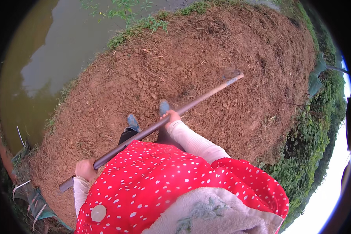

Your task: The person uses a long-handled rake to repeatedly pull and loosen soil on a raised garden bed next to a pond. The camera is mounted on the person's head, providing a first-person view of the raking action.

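A long-handled hoe (152, 128) lies slantwise across the front of my body. Its brown handle runs from the lower left up to the right. My left hand (86, 170) is wrapped around the handle close to its butt end, which sticks out behind the wrist. Farther up, my right hand (172, 117) grips the handle around its middle. At the far end, the hoe's blurred metal head (231, 73) is just above or against the loose reddish soil (199, 52); the contact cannot be made out.
Two muddy blue boots (163, 106) stand on the bank below the handle. Murky pond water (67, 46) borders the left, with leafy weeds (127, 11) at its edge. Green netting (316, 74) and dense bushes (307, 146) line the right. More netting (42, 204) and white sticks lie lower left.
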Demonstrator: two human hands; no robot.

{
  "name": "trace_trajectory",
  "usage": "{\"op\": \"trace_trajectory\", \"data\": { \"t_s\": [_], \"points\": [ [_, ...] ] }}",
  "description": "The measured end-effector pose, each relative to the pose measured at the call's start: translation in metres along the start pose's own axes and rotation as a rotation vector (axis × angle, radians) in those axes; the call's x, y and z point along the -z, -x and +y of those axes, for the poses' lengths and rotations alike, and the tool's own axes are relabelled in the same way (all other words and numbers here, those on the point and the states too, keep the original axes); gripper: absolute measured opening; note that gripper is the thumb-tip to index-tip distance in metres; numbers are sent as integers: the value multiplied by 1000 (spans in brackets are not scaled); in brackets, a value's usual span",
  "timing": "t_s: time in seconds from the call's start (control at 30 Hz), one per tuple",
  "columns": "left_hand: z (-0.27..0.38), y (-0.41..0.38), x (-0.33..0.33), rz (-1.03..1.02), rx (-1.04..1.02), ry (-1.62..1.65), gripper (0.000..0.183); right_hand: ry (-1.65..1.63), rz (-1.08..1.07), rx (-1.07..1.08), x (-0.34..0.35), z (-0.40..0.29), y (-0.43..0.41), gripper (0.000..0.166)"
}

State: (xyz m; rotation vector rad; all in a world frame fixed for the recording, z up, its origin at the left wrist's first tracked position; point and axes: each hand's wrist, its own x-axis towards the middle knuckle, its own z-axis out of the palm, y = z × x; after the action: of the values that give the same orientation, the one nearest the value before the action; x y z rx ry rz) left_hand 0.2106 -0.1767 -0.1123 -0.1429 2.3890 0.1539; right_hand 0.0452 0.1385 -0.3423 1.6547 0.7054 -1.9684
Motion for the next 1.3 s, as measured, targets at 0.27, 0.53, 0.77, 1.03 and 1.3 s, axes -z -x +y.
{"op": "trace_trajectory", "data": {
  "t_s": [0.27, 0.53, 0.77, 1.03, 1.3],
  "points": [
    [84, -47, -5, 64, -106, 138, 15, -38, -89, 191, 8, -115, 9, 20],
    [32, 16, 15, -81, 128, 83, 21, 3, 26, 25, 3, 24, -38, 8],
    [6, 20, -7, -16, 112, 43, 26, 79, -10, -27, -3, 29, -18, 9],
    [39, -21, -18, -16, -19, 148, 18, -51, -67, 83, -13, -70, 32, 15],
    [23, 9, 13, -140, 169, 180, 28, 116, 112, 147, -37, 9, -15, 10]
  ]
}}
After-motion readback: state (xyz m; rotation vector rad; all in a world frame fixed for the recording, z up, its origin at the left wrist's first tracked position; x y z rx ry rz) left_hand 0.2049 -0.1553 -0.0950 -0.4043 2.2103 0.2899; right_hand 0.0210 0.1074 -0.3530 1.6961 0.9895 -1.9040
